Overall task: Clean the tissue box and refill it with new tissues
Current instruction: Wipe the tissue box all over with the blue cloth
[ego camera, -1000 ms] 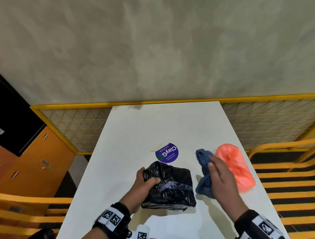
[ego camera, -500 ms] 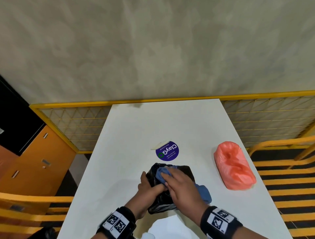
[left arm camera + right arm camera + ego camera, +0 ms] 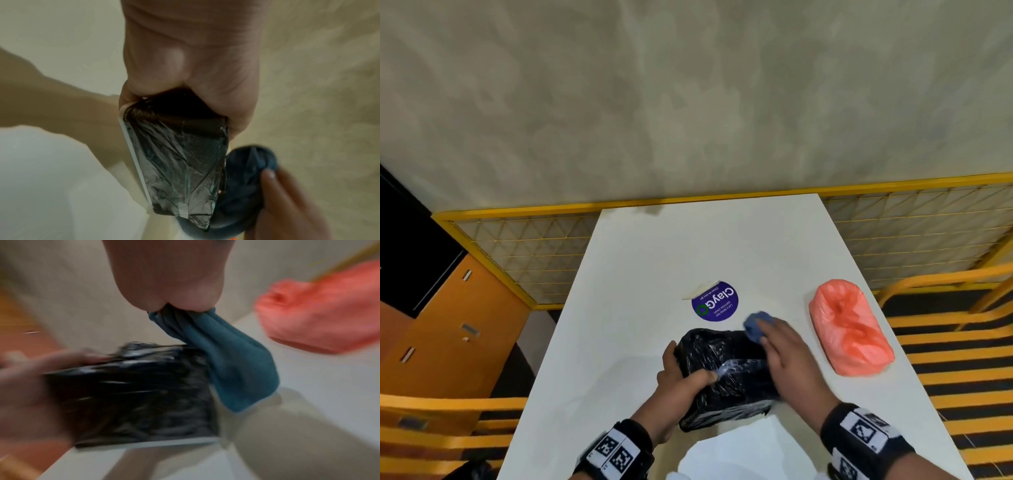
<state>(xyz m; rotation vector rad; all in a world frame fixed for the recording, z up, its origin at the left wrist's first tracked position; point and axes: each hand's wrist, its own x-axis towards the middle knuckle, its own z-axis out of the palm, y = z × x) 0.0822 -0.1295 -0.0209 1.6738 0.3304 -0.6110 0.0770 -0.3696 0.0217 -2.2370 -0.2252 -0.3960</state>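
The tissue box (image 3: 726,373), wrapped in crinkled black plastic, sits near the front of the white table (image 3: 640,274). My left hand (image 3: 681,377) grips its left end, thumb on top, fingers round the side. The left wrist view shows the box (image 3: 180,165) held from above. My right hand (image 3: 787,359) holds a blue cloth (image 3: 755,327) against the box's right top corner. In the blurred right wrist view the cloth (image 3: 232,363) hangs from my fist beside the box (image 3: 135,394). A salmon-pink plastic pack (image 3: 849,329) lies to the right on the table.
A round purple sticker (image 3: 715,301) lies on the table behind the box. White paper (image 3: 739,455) lies at the front edge. Yellow mesh railing (image 3: 524,253) runs behind the table; yellow rails stand on both sides and an orange cabinet (image 3: 448,325) at left.
My right hand brought the blue cloth from beside the pink pack onto the box, then swept it from the box's left top to its right far corner. My left hand kept its grip.
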